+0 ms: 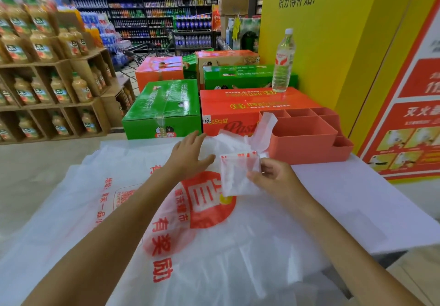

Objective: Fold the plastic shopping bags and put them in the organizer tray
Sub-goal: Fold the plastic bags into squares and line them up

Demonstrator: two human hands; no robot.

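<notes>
My right hand [271, 177] pinches a small folded white plastic bag [238, 174] with red print and holds it upright above the table. My left hand [190, 155] hovers flat with straight fingers just left of that folded bag, over the bags lying on the table. Several large white shopping bags with red lettering [166, 210] lie spread flat across the white table. The coral organizer tray [307, 139] with several compartments stands at the far right of the table. A white bag handle [265, 124] sticks up beside the tray's left wall.
A water bottle [283, 62] stands on an orange carton [238, 112] behind the tray. Green and orange cartons [164, 108] are stacked beyond the table. Juice shelves [47, 67] stand at left, a yellow wall [333, 31] at right. The white table [357, 198] shows bare at right.
</notes>
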